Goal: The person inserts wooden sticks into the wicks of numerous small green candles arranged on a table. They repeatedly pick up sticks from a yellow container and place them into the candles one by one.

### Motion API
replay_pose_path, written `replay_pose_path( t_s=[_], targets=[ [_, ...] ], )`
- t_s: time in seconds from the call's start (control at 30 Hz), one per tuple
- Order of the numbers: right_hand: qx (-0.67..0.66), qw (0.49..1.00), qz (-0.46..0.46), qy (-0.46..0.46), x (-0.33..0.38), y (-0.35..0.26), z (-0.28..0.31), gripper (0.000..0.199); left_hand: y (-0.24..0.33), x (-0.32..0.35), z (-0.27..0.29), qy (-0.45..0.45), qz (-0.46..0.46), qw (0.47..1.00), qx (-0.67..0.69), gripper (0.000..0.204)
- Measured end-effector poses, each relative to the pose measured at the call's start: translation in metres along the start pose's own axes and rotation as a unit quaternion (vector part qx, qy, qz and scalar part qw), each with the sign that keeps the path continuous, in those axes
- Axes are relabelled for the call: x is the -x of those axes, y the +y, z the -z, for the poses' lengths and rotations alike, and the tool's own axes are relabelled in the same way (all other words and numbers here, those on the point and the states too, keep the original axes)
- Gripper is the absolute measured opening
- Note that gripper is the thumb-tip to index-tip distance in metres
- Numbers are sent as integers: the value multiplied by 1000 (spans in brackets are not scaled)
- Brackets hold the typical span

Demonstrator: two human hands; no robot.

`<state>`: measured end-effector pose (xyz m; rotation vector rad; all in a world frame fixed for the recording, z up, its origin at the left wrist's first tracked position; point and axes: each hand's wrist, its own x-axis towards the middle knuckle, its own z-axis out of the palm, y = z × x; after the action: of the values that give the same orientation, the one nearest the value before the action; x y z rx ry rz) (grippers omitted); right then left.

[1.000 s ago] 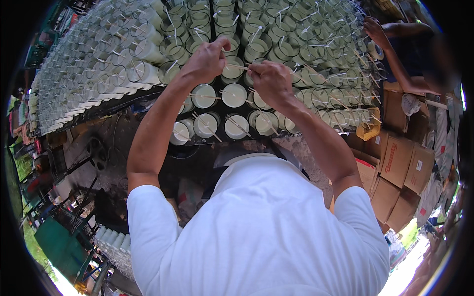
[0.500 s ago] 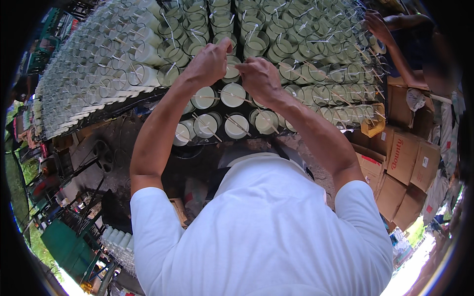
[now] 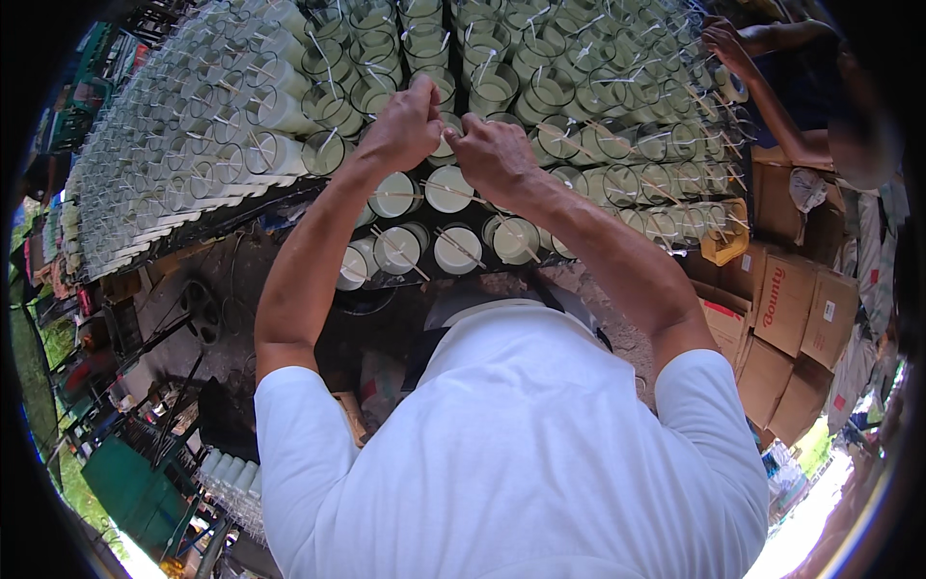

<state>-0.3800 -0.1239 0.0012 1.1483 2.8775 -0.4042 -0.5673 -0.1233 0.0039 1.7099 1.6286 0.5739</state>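
Both of my hands are at the front rows of glass jars filled with pale wax, over a candle jar [image 3: 443, 151] partly hidden beneath them. My left hand [image 3: 401, 127] is closed in a pinch, its thumb and finger at that jar's left rim. Opposite it, my right hand [image 3: 494, 152] pinches too, its fingertips close to the left ones. Whatever lies between the fingers is too small to make out. Closer to me, thin sticks lie across the mouths of a candle jar [image 3: 449, 190] and another candle jar [image 3: 457, 249]. White wicks show in many jars beyond.
Many more candle jars [image 3: 275, 154] crowd the dark table to the left and far side. A co-worker's hand [image 3: 728, 46] is at the far right edge. Right of the table are a yellow container [image 3: 725, 243] and cardboard boxes [image 3: 783, 301]. A green bin [image 3: 135, 487] stands lower left.
The view has shifted slightly. My hands stay over the same jar, still pinching, with the right hand's fingers a little lower and nearer the left hand.
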Motion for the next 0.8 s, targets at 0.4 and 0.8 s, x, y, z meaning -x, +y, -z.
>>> replay_pose_path(
  t_s=[0.4,0.8],
  targets=[
    [-8,999,10,41,5,6,5,39,9,15,13,51,-8,999,1,29],
    [-106,923,-52,366,135,84,124,22,-2,53,21,168,-75,979,-90,34]
  ],
)
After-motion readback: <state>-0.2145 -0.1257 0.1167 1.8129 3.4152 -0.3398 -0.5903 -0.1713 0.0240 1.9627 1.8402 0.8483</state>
